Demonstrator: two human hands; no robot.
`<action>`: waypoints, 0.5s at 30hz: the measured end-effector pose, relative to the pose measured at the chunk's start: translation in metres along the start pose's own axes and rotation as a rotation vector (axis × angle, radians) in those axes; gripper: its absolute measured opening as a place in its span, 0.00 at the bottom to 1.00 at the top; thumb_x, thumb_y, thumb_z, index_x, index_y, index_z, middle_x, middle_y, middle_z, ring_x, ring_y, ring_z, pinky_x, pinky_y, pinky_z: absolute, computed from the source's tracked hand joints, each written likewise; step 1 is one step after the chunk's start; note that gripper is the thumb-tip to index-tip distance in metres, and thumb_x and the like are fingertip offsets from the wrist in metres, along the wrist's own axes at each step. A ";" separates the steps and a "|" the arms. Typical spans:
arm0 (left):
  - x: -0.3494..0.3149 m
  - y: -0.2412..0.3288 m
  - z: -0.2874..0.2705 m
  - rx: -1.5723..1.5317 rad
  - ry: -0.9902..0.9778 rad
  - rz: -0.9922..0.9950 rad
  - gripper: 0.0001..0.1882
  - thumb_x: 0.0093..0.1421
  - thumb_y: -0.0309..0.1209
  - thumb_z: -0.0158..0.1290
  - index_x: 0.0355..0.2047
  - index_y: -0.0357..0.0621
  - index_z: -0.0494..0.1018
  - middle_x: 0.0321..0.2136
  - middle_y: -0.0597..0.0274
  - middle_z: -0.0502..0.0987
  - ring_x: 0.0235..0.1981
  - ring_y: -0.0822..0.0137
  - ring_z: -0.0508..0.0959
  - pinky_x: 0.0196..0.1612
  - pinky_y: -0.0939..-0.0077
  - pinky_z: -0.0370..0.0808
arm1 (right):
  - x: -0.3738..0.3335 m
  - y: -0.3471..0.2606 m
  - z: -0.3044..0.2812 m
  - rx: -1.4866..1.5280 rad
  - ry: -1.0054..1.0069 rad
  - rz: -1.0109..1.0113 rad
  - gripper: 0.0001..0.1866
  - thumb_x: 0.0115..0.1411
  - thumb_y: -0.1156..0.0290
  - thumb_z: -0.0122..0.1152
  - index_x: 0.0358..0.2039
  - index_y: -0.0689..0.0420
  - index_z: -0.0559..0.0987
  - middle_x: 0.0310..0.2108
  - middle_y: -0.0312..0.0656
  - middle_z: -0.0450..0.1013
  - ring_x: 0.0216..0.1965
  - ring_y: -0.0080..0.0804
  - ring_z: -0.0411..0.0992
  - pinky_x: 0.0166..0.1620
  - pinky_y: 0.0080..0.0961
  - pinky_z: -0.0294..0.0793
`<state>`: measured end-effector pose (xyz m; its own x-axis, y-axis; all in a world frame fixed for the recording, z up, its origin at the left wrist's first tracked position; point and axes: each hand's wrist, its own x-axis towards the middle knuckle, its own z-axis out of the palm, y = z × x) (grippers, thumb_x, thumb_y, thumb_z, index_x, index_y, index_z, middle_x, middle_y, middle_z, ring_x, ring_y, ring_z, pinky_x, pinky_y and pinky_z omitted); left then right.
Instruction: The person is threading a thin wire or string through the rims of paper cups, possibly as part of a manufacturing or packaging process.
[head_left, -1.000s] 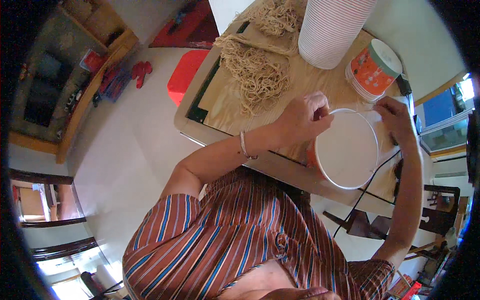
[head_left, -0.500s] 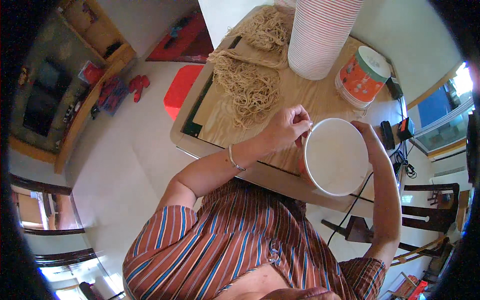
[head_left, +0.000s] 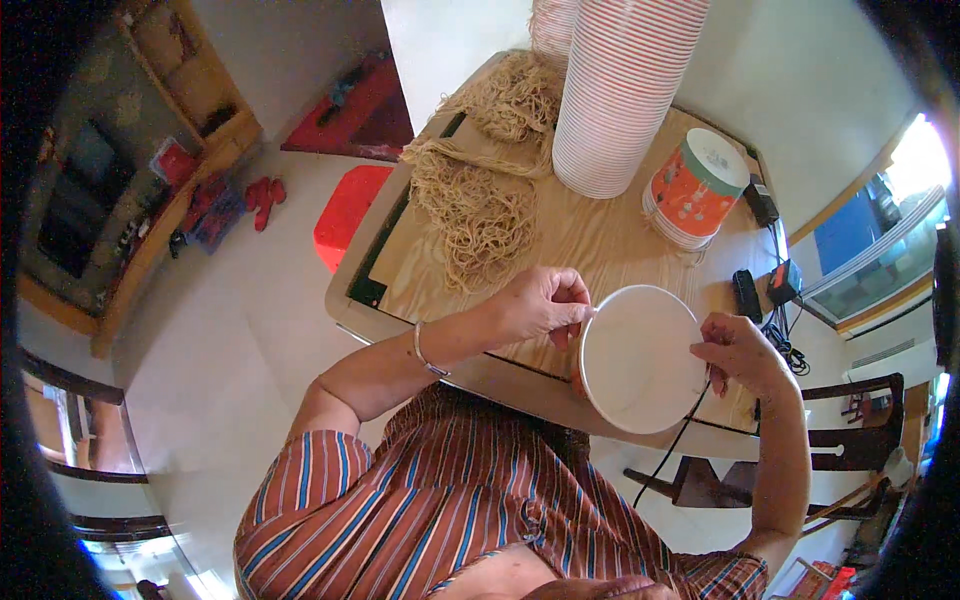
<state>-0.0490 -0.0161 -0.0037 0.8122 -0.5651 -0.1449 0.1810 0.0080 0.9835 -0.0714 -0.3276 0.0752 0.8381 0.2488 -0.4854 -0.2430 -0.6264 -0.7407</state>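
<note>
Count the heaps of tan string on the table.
2: a nearer heap beyond the left hand, a farther heap left of the tall tub stack; others may be hidden.

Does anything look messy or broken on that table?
The tan string looks a bit messy: loose, tangled-looking heaps on the left of the table. Nothing looks spilled, and the open tub shows no clear damage.

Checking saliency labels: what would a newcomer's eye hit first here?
Probably the tall stack of nested tubs on the table's far side. Next, the open white-lined tub at the front edge, between left hand and right hand. Then the tangled tan string on the table's left side.
</note>
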 end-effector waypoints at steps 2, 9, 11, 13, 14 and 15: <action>0.002 -0.002 0.001 0.019 -0.023 0.001 0.07 0.63 0.29 0.52 0.34 0.37 0.70 0.26 0.65 0.76 0.25 0.75 0.76 0.26 0.79 0.77 | -0.004 -0.001 0.000 0.032 0.012 0.002 0.07 0.58 0.75 0.58 0.27 0.62 0.70 0.16 0.37 0.68 0.12 0.26 0.70 0.14 0.22 0.69; 0.013 0.055 0.018 0.355 -0.008 0.169 0.09 0.63 0.30 0.53 0.37 0.37 0.67 0.24 0.63 0.75 0.24 0.76 0.75 0.28 0.78 0.76 | -0.022 -0.020 -0.020 0.054 0.245 -0.104 0.08 0.61 0.75 0.53 0.30 0.58 0.64 0.18 0.41 0.68 0.15 0.33 0.74 0.13 0.26 0.73; 0.021 0.087 0.025 0.469 0.027 0.193 0.09 0.62 0.29 0.53 0.36 0.38 0.66 0.22 0.61 0.74 0.24 0.72 0.76 0.27 0.73 0.75 | -0.023 -0.025 -0.036 0.076 0.383 -0.132 0.07 0.61 0.75 0.53 0.31 0.58 0.64 0.19 0.40 0.68 0.15 0.32 0.74 0.13 0.26 0.73; 0.038 0.104 0.028 0.831 0.201 0.735 0.08 0.61 0.27 0.53 0.36 0.39 0.66 0.22 0.55 0.74 0.23 0.61 0.77 0.27 0.67 0.74 | -0.022 -0.028 -0.060 -0.013 0.523 -0.270 0.07 0.60 0.76 0.54 0.29 0.57 0.64 0.21 0.39 0.68 0.15 0.31 0.74 0.13 0.24 0.72; 0.050 0.114 0.028 0.834 0.209 0.737 0.08 0.61 0.27 0.53 0.36 0.39 0.66 0.22 0.55 0.74 0.23 0.61 0.77 0.27 0.67 0.74 | -0.018 -0.032 -0.072 -0.070 0.598 -0.371 0.08 0.59 0.76 0.55 0.29 0.57 0.64 0.21 0.38 0.67 0.16 0.30 0.73 0.15 0.23 0.72; 0.067 0.127 0.032 0.901 0.313 0.901 0.07 0.60 0.27 0.52 0.36 0.39 0.66 0.24 0.52 0.74 0.24 0.55 0.77 0.28 0.64 0.73 | -0.017 -0.026 -0.094 -0.125 0.703 -0.455 0.08 0.58 0.75 0.56 0.29 0.58 0.65 0.22 0.37 0.68 0.20 0.27 0.73 0.20 0.22 0.73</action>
<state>0.0106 -0.0799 0.1146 0.5684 -0.4363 0.6976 -0.8219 -0.3398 0.4572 -0.0331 -0.3848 0.1467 0.9600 0.0047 0.2799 0.2123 -0.6638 -0.7172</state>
